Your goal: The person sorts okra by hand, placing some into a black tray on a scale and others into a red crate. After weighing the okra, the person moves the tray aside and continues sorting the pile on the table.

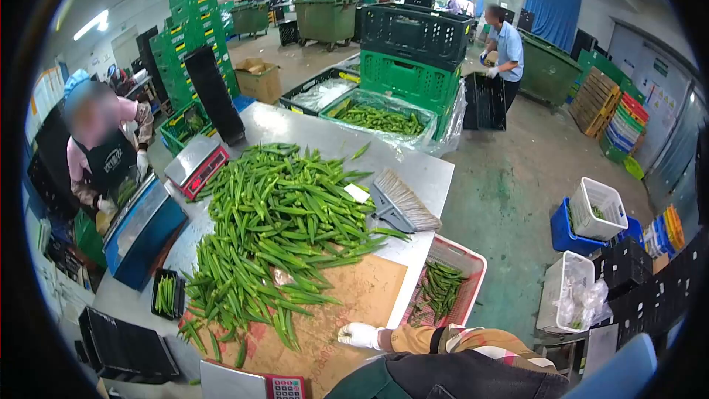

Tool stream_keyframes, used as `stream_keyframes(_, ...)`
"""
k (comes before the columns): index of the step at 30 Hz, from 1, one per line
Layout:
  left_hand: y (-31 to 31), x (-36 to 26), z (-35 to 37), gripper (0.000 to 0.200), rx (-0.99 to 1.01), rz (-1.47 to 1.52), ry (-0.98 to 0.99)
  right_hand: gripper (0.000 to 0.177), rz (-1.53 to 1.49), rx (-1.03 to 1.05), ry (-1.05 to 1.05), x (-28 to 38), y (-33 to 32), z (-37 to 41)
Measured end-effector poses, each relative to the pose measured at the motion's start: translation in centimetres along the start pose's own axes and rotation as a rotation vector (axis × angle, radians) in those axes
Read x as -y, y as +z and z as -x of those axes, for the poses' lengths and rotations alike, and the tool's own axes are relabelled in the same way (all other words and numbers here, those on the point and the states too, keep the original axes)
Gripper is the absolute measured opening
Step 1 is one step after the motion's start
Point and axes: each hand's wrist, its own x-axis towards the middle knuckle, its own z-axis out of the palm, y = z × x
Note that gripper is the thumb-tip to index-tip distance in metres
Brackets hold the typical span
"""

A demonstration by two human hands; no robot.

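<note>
My right hand (360,335), in a white glove, rests at the edge of a brown cardboard sheet (369,281) on the metal table. Its fingers point left and appear loosely extended, with nothing visible in them. A big heap of green okra (273,214) covers the table beyond it, some pods spilling onto the cardboard. My left hand is out of view. At the bottom edge lies a scale with a red keypad (286,387). A black tray (168,294) holding okra sits left of the heap.
A brush (402,203) and a red-and-white scale (198,166) lie beside the heap. A pink crate of okra (443,284) stands right of the table. One co-worker (103,148) works at left; another person (506,52) handles a black crate (485,102). Stacked green crates (410,77) stand behind.
</note>
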Motion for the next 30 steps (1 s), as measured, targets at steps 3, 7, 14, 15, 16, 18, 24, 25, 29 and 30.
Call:
stream_keyframes(3, 1.6, 1.4, 4.2, 0.024, 0.168, 0.101, -0.145, 0.03, 0.051, 0.005, -0.005, 0.6, 0.1, 0.6)
stream_keyframes(7, 1.5, 8.5, 10.5, 0.023, 0.435, 0.251, -0.387, 0.029, 0.272, -0.066, -0.174, 1.1, -0.1, 1.4)
stream_keyframes(14, -2.5, -0.1, 12.2, 0.037, 0.677, 0.2, -0.813, 0.03, -0.045, -0.008, -0.026, 1.1, -1.9, 1.4)
stream_keyframes(15, -3.0, -0.7, 11.6, 0.039, 0.726, 0.218, -0.823, 0.028, -0.069, 0.001, -0.033, 0.9, -2.0, 1.1)
stream_keyframes(16, -3.2, -2.1, 10.9, 0.04, 0.738, 0.224, -0.821, 0.027, -0.085, 0.016, -0.01, 0.8, -2.2, 0.8)
stream_keyframes(18, -2.7, -5.1, 9.5, 0.042, 0.778, 0.279, -0.793, 0.026, -0.118, 0.032, 0.046, 0.6, -2.5, 0.1)
stream_keyframes(24, 5.1, -13.1, 5.9, 0.036, 0.747, 0.413, -0.653, 0.026, -0.357, -0.171, -0.008, 1.6, -4.8, -3.3)
stream_keyframes(25, 7.4, -13.7, 5.9, 0.033, 0.753, 0.427, -0.632, 0.025, -0.333, -0.232, 0.009, 2.6, -5.5, -3.7)
stream_keyframes(29, 18.5, -14.1, 7.1, 0.026, 0.774, 0.543, -0.639, 0.024, 0.088, -0.463, -0.099, 3.4, -7.0, -6.1)
stream_keyframes(30, 22.1, -12.2, 8.5, 0.025, 0.722, 0.532, -0.603, 0.026, 0.19, -0.459, -0.121, 3.7, -7.3, -6.6)
